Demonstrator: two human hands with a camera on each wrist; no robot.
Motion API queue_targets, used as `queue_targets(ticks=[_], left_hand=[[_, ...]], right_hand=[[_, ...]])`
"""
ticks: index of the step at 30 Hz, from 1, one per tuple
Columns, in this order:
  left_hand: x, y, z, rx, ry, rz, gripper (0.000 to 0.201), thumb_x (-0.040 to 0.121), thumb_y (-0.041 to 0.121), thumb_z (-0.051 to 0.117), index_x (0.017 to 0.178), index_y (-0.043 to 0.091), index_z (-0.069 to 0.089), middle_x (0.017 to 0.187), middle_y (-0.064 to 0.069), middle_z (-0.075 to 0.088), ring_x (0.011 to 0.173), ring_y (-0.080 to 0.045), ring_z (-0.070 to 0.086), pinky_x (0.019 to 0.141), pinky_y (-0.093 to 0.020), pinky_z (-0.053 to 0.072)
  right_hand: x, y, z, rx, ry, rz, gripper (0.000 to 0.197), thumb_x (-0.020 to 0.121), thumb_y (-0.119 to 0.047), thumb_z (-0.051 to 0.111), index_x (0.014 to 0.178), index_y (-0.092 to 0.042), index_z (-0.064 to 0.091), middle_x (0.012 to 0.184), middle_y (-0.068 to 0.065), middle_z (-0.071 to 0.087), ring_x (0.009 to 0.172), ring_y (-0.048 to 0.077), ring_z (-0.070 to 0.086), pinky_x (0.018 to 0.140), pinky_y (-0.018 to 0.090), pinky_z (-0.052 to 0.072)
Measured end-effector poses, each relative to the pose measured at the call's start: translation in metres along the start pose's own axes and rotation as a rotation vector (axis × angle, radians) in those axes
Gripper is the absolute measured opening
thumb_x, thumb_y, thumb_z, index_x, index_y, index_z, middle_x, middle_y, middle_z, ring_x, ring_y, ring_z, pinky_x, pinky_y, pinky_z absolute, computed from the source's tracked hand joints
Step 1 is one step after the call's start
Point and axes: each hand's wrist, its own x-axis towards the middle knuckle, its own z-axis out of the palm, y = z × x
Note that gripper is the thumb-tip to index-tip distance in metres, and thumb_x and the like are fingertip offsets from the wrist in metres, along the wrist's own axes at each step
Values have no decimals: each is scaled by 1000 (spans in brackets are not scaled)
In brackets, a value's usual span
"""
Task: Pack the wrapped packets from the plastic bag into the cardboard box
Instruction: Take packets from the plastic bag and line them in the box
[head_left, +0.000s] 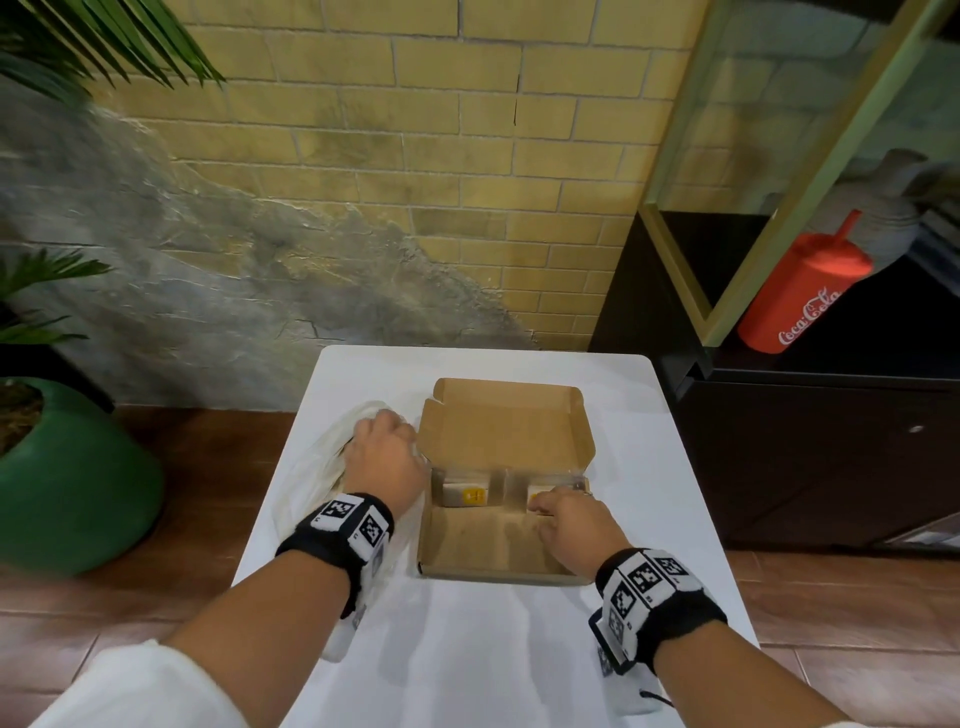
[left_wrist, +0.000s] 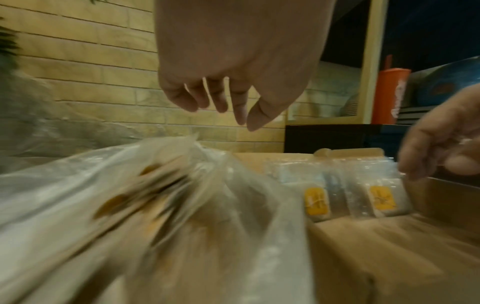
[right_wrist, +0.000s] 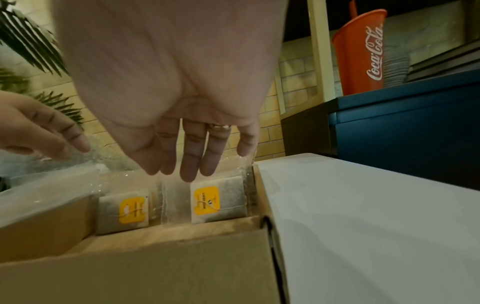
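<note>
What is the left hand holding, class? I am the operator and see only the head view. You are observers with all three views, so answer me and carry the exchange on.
Observer: Nothing. In the left wrist view the left hand hangs above the plastic bag with its fingers loose.
Operator: What does the right hand cover?
Observer: A second packet with a yellow tag, standing beside the first packet in the cardboard box.
Operator: Is it gripped?
Observer: No. The right hand has straight fingers, tips at the wrapper's top.
</note>
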Motion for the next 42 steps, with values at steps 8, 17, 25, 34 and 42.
queue_targets(ticks=[8,17,25,34,42], left_hand=[[3,-44,-4,238,-439,-194,54,94,29,40,145,25,24,155,6,13,143,-25,7,111,-47,22],[20,-38,-53,-165,-92,-176,25,90,14,51,107,12,70,116,-9,66,107,-28,60,91,-33,45],[25,6,-88,-948,-45,-64,31,75,-7,70,62,20,63,69,3,62,68,-13,55,73,-25,44],[6,63,-110,-1206,-82,112,22,74,-3,73,71,14,61,66,2,59,54,3,53,57,-11,46],[4,59,-106,-1227,-104,45,20,81,-3,67,80,17,65,81,-5,66,81,-18,60,77,-24,50]], right_hand=[[-7,10,7,-128,-146,52,30,87,-15,43,111,-11,61,121,8,52,98,25,53,89,30,43],[-10,15,-1,-67,-129,16,30,88,-19,47,113,-22,64,125,-5,56,110,23,56,93,26,44],[-6,-44,-55,627,146,25,46,90,-19,58,135,-20,46,117,-2,54,115,15,51,90,21,40],[-15,-70,-90,1178,207,-95,21,86,-6,62,104,-14,59,94,6,68,81,16,64,67,22,52],[-23,-48,-89,1396,259,-2,10,88,-7,57,96,-9,61,81,3,63,68,12,53,58,20,42]])
